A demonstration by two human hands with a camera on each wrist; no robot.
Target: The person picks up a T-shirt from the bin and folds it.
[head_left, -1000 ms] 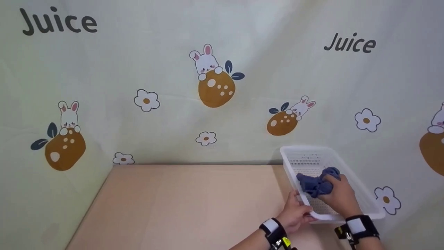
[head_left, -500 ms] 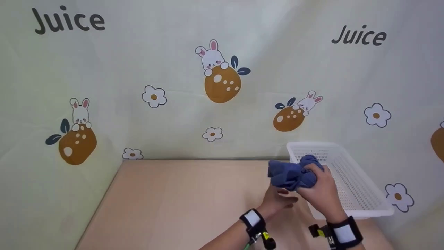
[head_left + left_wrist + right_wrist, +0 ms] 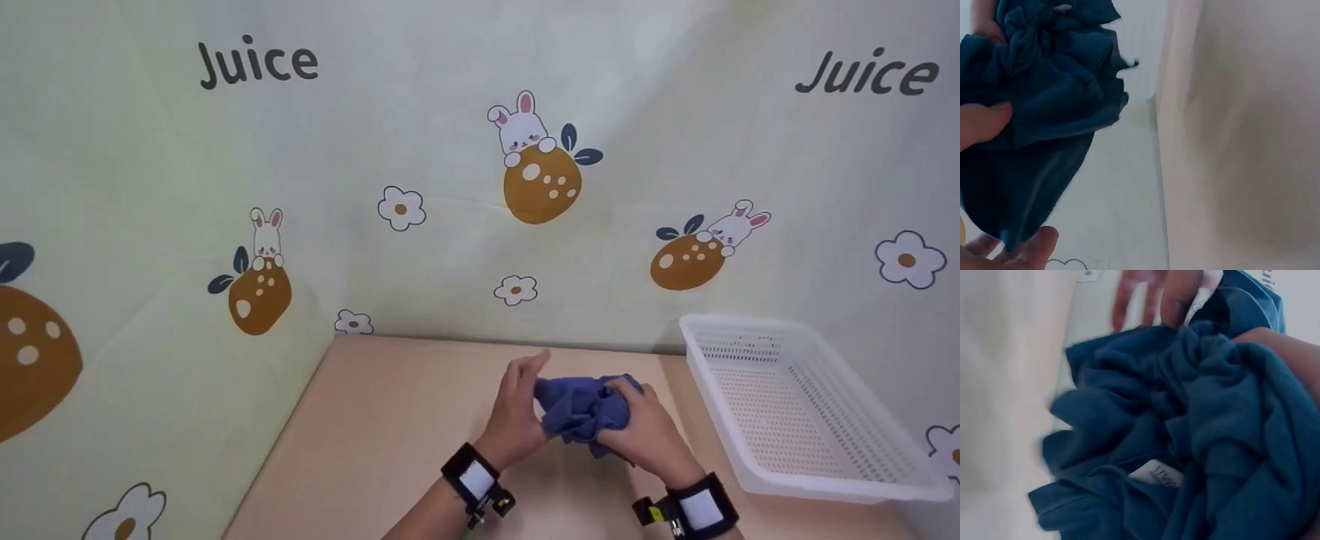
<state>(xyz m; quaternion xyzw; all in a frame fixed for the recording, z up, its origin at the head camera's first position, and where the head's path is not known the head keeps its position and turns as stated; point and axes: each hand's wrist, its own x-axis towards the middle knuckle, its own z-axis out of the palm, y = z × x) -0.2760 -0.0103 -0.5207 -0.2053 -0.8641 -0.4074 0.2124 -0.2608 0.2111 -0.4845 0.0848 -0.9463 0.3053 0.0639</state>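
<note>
A crumpled blue garment (image 3: 577, 409) hangs over the table in the head view, bunched into loose folds. My right hand (image 3: 645, 435) grips its right side, thumb and fingers sunk into the cloth. At the left edge, my left hand (image 3: 517, 412) is spread, with fingers pointing up and away. In the left wrist view its thumb (image 3: 982, 124) lies against the cloth, while the fingertips (image 3: 1041, 244) are by the lower hanging corner. A white label (image 3: 1157, 473) with print shows among the folds in the right wrist view.
To the right stands a white perforated plastic basket (image 3: 720, 442), with nothing inside it. The light wooden-toned table (image 3: 405, 405) ends at a pale printed curtain (image 3: 442, 247) behind and at the left. Both wrists wear black straps with small cameras.
My right hand has lifted the garment out of the basket and carried it left over the table. The left hand has let go of the basket rim and come to the garment's left side.
</note>
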